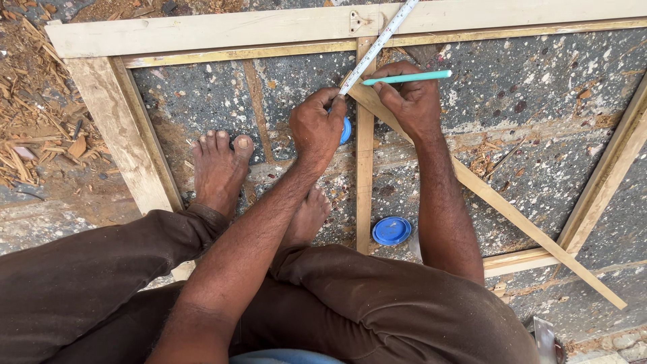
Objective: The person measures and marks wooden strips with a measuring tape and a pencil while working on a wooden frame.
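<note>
Knees: brown trousers [377,303] fill the bottom of the view, person squatting barefoot inside the frame, feet [219,168] flat on the speckled grey stone floor [539,87].

Left hand: left hand [317,128] is closed around a blue tape measure case [345,130], pinning it down right beside the thin upright wooden slat [364,189].

Right hand: right hand [408,98] has fingers pinched on a slim teal pencil [408,77], tip sitting at the white steel measuring tape blade [377,46].

Tape: blade runs diagonally up across the pale wooden frame rail [236,30] and out of shot.

Progress: looks like mid-measure to me; frame is laid out, long diagonal wooden batten [512,212] lies loose across it, no pencil mark visible yet.

Nearby: round blue plastic lid [391,230] by the slat, wood shavings [34,121] piled at left.

Hard to see: tape case mostly hidden under the fingers, blade end cut off, metal thing at bottom right unclear.
</note>
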